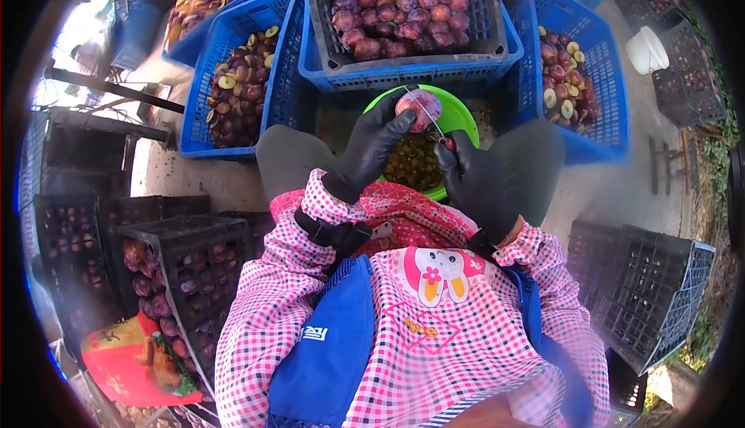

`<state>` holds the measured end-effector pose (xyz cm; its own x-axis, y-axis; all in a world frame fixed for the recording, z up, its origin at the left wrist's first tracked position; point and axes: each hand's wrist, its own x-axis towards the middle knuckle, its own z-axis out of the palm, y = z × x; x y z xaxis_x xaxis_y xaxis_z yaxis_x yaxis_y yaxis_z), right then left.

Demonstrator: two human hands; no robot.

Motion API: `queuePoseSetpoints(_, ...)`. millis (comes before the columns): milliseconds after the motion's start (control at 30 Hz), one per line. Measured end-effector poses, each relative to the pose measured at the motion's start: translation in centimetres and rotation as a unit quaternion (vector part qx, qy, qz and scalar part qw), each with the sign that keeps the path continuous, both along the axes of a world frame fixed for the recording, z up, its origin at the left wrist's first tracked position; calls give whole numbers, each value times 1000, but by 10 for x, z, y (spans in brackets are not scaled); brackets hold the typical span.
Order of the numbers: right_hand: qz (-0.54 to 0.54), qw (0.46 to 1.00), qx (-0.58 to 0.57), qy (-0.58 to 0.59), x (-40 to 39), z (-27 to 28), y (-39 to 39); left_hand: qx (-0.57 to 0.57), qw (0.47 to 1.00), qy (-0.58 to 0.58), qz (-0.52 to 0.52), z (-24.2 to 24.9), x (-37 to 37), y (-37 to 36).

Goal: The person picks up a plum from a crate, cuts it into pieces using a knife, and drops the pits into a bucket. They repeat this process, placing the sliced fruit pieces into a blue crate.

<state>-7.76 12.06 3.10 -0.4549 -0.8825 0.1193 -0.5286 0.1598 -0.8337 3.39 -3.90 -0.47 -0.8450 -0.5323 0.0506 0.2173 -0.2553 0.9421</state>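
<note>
Both my hands wear black gloves and meet above a green basin (463,117). My left hand (366,147) is closed around a reddish-purple plum (421,108), gripping it from the left. In my right hand (475,183) is a thin metal tool with a red handle (449,144). Its slender shaft lies slantwise across the front of the plum. Below the hands, the basin holds a heap of small yellowish-brown pits (415,162), partly hidden by my gloves.
A black crate (487,17) of whole plums stands ahead on a blue crate (341,80). Halved plums fill part of a left blue crate (194,129) and a right one (609,110). Black crates (194,230) stand near left; more (652,296) stand right. A white bucket (646,49) lies tilted.
</note>
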Motion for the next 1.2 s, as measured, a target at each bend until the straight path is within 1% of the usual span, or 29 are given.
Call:
queuePoseSetpoints(133, 10, 1000, -6, 17, 0, -6, 0, 4, 1000, 0, -13, 2, 1, -2)
queuePoseSetpoints(200, 1, 998, 3, 70, 1, -9, -1, 4, 1000, -6, -21, 5, 2, 0)
queuePoseSetpoints(267, 1, 996, -3, 84, 0, -21, -4, -93, 994, -57, -15, 11, 0, 5)
queuePoseSetpoints(300, 4, 995, -9, 96, 0, -24, -4, -93, 994, -57, -17, 14, 0, 6)
queuePoseSetpoints(400, -7, 996, 0, 85, 3, -26, -5, -61, 995, -72, -25, 16, 0, 10)
queuePoseSetpoints(433, -7, 996, -2, 85, 5, -27, -7, 120, 991, -33, -46, 14, -3, 13)
queuePoseSetpoints(467, -19, 996, -18, 81, 7, -28, -8, 298, 952, 7, -64, 12, -6, 16)
queuePoseSetpoints(500, -30, 996, -31, 75, 9, -30, -9, 299, 952, 6, -63, 12, -5, 18)
queuePoseSetpoints(567, -24, 997, -35, 63, 7, -34, -7, 201, 975, 44, -86, 11, -6, 21)
queuePoseSetpoints(600, -19, 998, -40, 53, 5, -34, -7, 201, 975, 45, -89, 15, -8, 24)
queuePoseSetpoints(633, -22, 998, -39, 53, 4, -33, -6, 19, 1000, 7, -21, 22, -8, 28)
queuePoseSetpoints(667, -18, 997, -60, 42, 5, -30, -4, -164, 985, -30, 50, 27, -8, 31)
queuePoseSetpoints(700, -14, 996, -82, 30, 6, -28, -3, -164, 985, -30, 50, 29, -9, 31)
queuePoseSetpoints(767, -19, 996, -76, 30, 8, -23, -1, -213, 974, -23, 70, 30, -10, 30)
queuePoseSetpoints(800, -24, 997, -70, 33, 7, -22, -2, -214, 974, -22, 70, 30, -12, 30)
queuePoseSetpoints(833, -25, 997, -70, 32, 7, -23, -4, 34, 999, 34, 1, 29, -15, 31)
queuePoseSetpoints(867, -41, 996, -70, 47, 8, -24, -6, 282, 953, 87, -67, 27, -15, 34)
queuePoseSetpoints(900, -57, 994, -71, 63, 9, -24, -8, 282, 953, 87, -67, 26, -13, 34)
queuePoseSetpoints(933, -55, 993, -75, 67, 6, -24, -10, 98, 994, 37, -22, 26, -12, 30)
queuePoseSetpoints(967, -34, 994, -95, 45, 3, -27, -10, -87, 996, -17, 25, 25, -11, 28)
queuePoseSetpoints(1000, -15, 994, -109, 19, 4, -29, -5, -180, 982, -36, 43, 28, -8, 28)
queuePoseSetpoints(1100, -7, 997, -79, 11, 3, -27, -4, -155, 987, -30, 19, 34, -8, 25)
queuePoseSetpoints(1133, -8, 997, -82, 13, 2, -27, -7, -42, 999, 2, -18, 30, -8, 20)
queuePoseSetpoints(1167, -28, 997, -68, 35, 4, -29, -9, -40, 999, 0, -18, 26, -10, 22)
queuePoseSetpoints(1200, -46, 996, -48, 54, 9, -32, -6, 121, 992, 27, -19, 25, -11, 29)
